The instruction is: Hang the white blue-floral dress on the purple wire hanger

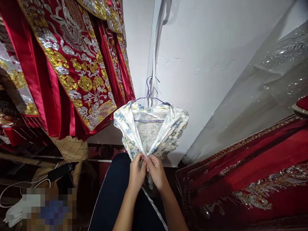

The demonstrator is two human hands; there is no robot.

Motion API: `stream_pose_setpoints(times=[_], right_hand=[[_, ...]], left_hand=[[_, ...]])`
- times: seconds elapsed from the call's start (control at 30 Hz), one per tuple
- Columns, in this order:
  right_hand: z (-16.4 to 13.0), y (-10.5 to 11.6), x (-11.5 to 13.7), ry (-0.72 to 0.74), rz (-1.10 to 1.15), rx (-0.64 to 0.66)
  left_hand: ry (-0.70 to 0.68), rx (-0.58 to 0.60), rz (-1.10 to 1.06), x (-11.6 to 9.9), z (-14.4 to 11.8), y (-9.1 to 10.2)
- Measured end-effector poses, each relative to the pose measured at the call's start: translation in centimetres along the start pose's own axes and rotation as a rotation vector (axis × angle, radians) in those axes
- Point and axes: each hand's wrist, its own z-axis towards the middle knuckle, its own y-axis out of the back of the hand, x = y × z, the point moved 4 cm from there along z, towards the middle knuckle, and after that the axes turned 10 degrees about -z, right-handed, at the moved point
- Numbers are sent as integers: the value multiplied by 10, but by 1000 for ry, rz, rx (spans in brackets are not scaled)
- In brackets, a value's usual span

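Note:
A white short-sleeved blouse (128,131) with a blue and yellow flower print hangs on a thin purple hanger (148,96). The hanger's hook is caught near the edge of the white panel behind. My left hand (137,168) pinches one front edge of the blouse at the bottom of its V-shaped neckline. Close against it, my right hand (155,168) pinches the other front edge, the fingertips of both hands meeting. Whatever small fastening may lie between the fingers is hidden. Above my hands the neckline stands apart, showing the inside of the back.
Red garments with gold and silver embroidery (84,73) hang at the left. A sheer sparkling white fabric (240,106) and a red beaded garment (252,166) are on the right. A wooden stool (78,170) with a white cable (24,183) stands lower left. My dark-trousered leg (110,192) is below.

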Motion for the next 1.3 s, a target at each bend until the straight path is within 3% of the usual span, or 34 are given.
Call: stream_pose_setpoints(times=[0.2,0.3,0.43,0.53,0.6,0.7,0.8,0.87,0.97,1.03,1.1,1.2,1.3], right_hand=[[10,23,15,-203,117,209],[44,52,52,-171,150,130],[101,83,126,-4,247,15],[125,91,164,73,310,-90],[128,86,172,123,328,-106],[117,71,164,190,320,-48],[99,62,157,232,256,-8],[91,63,163,269,217,-13],[89,70,175,344,137,-41],[93,74,172,387,62,-84],[99,74,155,387,-13,-122],[100,65,113,303,-74,-88],[88,52,81,224,-9,-5]], left_hand=[[-33,13,80,1,-2,-2],[-66,30,193,1,-5,-5],[-107,99,294,1,0,-7],[-119,198,352,-1,11,-2],[-111,282,392,-11,23,3],[-167,335,357,-55,50,10],[-378,179,249,-125,86,14],[-520,114,300,-165,108,10],[-678,154,459,-200,130,-5],[-741,160,532,-210,137,-9],[-761,84,529,-214,142,2],[-709,-202,349,-207,149,50],[-532,-523,-62,-163,151,112]])
